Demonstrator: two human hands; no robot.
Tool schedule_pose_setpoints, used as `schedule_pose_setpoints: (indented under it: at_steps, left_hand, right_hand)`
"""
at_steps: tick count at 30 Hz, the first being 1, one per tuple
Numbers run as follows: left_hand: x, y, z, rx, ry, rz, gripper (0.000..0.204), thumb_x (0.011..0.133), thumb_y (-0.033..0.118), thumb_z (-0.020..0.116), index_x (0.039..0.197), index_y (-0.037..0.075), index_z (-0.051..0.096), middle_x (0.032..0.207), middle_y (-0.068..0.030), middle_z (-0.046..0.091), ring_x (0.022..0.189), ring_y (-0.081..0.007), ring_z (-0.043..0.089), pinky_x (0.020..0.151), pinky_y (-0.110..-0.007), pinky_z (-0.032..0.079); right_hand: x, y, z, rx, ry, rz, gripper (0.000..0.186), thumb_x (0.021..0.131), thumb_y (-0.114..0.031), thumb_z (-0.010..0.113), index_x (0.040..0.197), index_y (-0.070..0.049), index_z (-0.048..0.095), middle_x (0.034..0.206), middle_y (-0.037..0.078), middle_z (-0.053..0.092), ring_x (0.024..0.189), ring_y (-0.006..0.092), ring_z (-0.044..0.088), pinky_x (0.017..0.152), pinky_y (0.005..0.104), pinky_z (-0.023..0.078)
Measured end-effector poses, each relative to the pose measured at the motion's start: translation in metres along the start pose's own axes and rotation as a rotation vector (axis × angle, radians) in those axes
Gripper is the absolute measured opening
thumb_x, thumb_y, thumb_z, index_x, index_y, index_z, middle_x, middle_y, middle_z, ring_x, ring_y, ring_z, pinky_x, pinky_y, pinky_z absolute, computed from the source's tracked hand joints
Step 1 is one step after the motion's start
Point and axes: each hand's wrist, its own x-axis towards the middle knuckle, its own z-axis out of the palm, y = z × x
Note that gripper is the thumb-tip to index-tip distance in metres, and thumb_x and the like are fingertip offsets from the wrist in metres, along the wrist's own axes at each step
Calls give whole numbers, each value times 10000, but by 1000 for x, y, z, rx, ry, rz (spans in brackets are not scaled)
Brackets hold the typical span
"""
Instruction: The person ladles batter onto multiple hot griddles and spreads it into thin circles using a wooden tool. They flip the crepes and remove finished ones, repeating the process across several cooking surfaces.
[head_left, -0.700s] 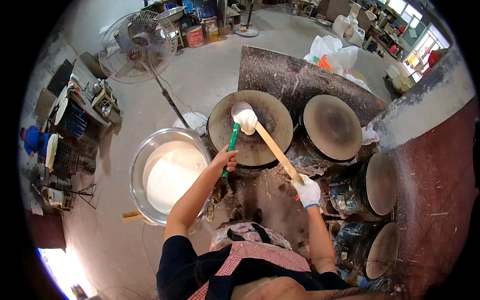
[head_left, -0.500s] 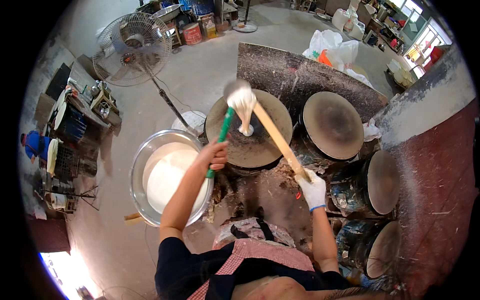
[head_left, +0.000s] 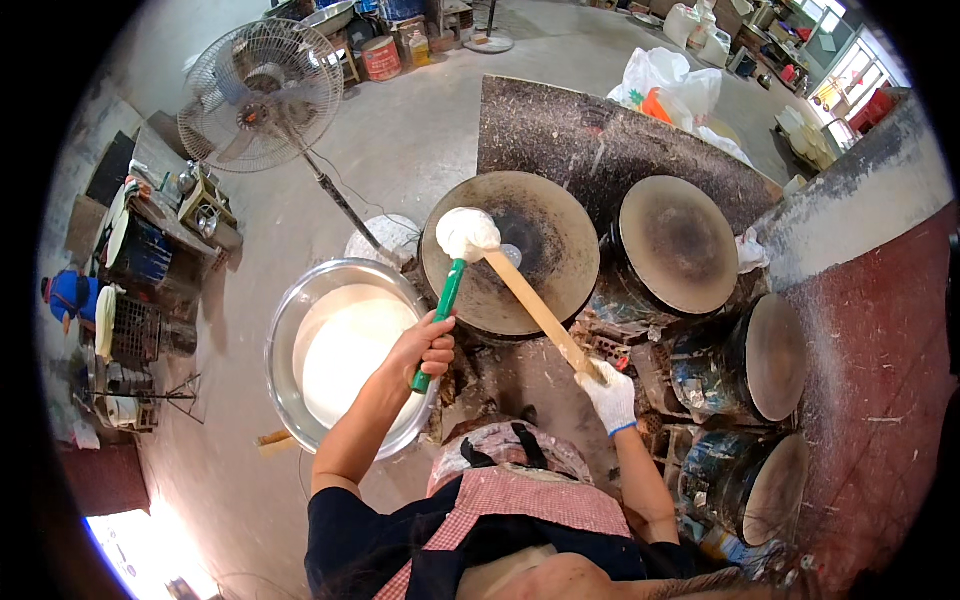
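Note:
My bare left hand (head_left: 425, 350) is wrapped round the green handle of a ladle (head_left: 451, 295). White batter (head_left: 468, 232) heaps over its head and hides the bowl's shape. In a white knit glove, my right hand (head_left: 610, 396) grips a flat wooden stick (head_left: 545, 318), whose far end meets the batter. Both tools are above the left part of a round griddle (head_left: 560, 225), where a small pale spot (head_left: 511, 254) shows beside the stick. To the left stands a metal basin (head_left: 284, 300) of white batter (head_left: 350, 365), below my left forearm.
More round griddles stand at the right: one beside mine (head_left: 680, 245), another nearer (head_left: 778, 355), and a third (head_left: 775, 490). A dark board (head_left: 540, 125) rises behind them. A standing fan (head_left: 262, 100) is at the far left, and white plastic bags (head_left: 670, 85) lie beyond the board.
The ladle and stick have come nearer to me and a little left. The batter that hung down in a strand toward the griddle is now a rounded heap on the ladle.

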Motion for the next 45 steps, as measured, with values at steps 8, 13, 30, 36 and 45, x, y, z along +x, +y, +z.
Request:
schedule_pose_setpoints:
  at_steps: [8, 13, 30, 36, 45]
  left_hand:
    - [-8, -8, 31, 382, -173, 235, 539, 904, 141, 473, 1347, 281, 201, 534, 14, 304, 353, -66, 277, 297, -204, 232]
    - [49, -23, 55, 273, 17, -62, 241, 906, 164, 477, 1105, 212, 350, 549, 20, 304, 363, -61, 272, 296, -210, 215]
    - [312, -131, 231, 266, -198, -190, 223, 936, 197, 439, 1158, 213, 420, 501, 59, 237, 363, -54, 242, 299, -223, 205]
    - [299, -103, 257, 273, -280, -254, 280, 923, 223, 467, 1197, 225, 408, 510, 60, 257, 349, -38, 225, 267, -203, 210]
    - [205, -72, 307, 574, -394, 171, 400, 931, 193, 426, 1312, 229, 310, 549, 37, 307, 352, -52, 267, 285, -211, 226]
  right_hand:
    - [-14, -41, -38, 394, 116, 232, 285, 740, -99, 681, 994, 9, 612, 833, 48, 640, 738, 81, 546, 676, 246, 460]
    - [-37, 35, -38, 265, 146, 366, 338, 723, -178, 707, 995, 1, 618, 840, 81, 649, 749, 110, 578, 692, 261, 463]
    - [35, 176, -227, -108, 331, 428, 397, 712, -270, 675, 1002, -7, 611, 881, 146, 654, 802, 212, 631, 722, 307, 472]
    - [46, 161, -257, -1, 417, 362, 376, 731, -267, 672, 1019, -34, 609, 850, 132, 651, 759, 201, 619, 698, 300, 471]
    - [51, 109, -257, 342, 550, 246, 326, 741, -168, 692, 1012, -10, 606, 824, 59, 649, 713, 99, 560, 680, 259, 470]
